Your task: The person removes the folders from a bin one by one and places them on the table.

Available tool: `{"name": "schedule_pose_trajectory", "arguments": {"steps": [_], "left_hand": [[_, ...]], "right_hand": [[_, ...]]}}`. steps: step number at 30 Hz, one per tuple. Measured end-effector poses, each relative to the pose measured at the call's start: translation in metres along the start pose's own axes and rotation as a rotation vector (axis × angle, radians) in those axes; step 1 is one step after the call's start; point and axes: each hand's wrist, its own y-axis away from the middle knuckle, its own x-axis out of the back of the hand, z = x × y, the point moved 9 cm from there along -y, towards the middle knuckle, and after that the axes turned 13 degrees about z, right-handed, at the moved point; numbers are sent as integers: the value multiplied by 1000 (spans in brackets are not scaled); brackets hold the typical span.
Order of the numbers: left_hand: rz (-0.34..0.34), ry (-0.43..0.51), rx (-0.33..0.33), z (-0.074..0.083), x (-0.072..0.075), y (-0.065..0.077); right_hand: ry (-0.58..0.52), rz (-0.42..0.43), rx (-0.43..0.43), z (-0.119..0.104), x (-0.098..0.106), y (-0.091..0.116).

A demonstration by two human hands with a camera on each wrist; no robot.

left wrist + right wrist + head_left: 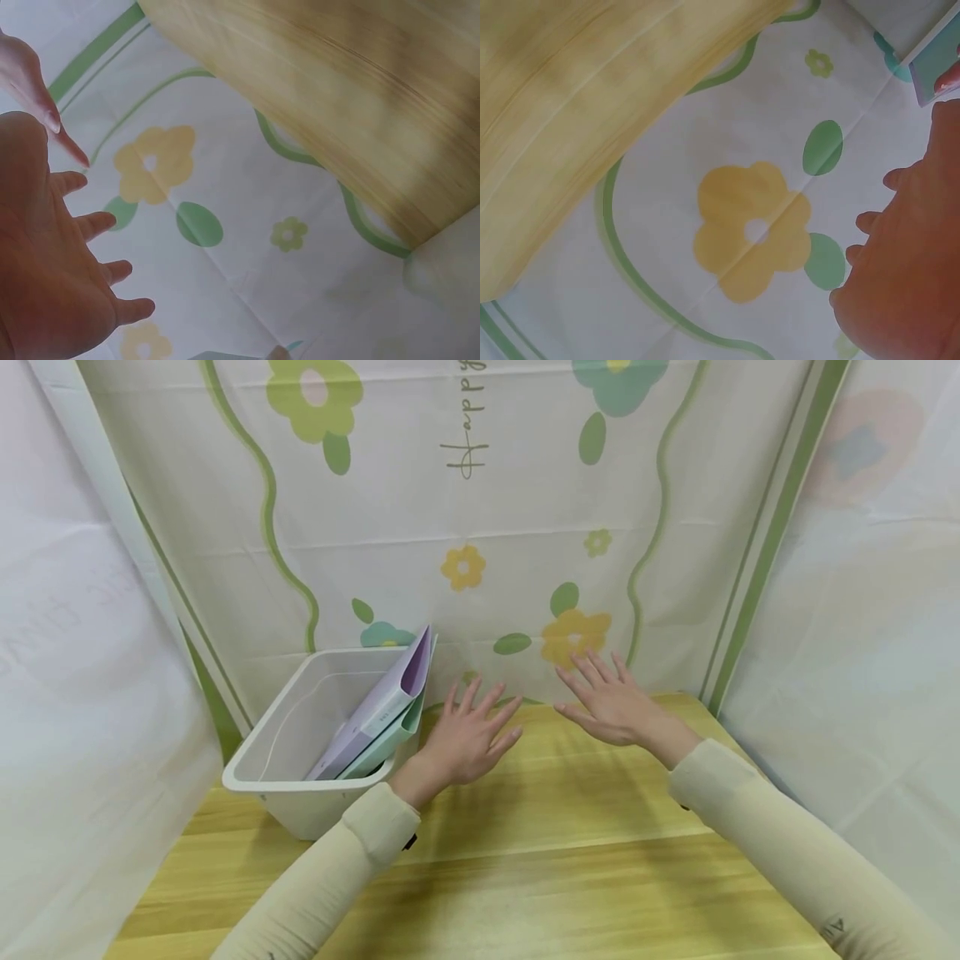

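Both hands hover above the wooden table with fingers spread and nothing in them. My left hand (471, 737) is just right of a white plastic basket (315, 785); in the left wrist view the palm of this left hand (52, 247) shows with fingers straight. Farther right, near the back cloth, my right hand (611, 703) is held out; part of the right hand (904, 262) fills the right edge of its wrist view. Inside the basket lean a purple binder (375, 710) and, beneath it, a mint green binder (386, 745), their upper ends sticking out past the rim.
A wooden table (570, 877) spans the front. Behind it hangs a white cloth (525, 510) printed with flowers and green wavy lines. More white cloth hangs at the left side (97, 693) and the right side (862, 652).
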Motion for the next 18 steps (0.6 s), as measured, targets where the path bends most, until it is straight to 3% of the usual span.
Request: {"name": "schedule_pose_trajectory", "arguments": {"steps": [18], "left_hand": [[-6, -11, -46, 6, 4, 13]], "right_hand": [[-28, -3, 7, -8, -3, -1]]}}
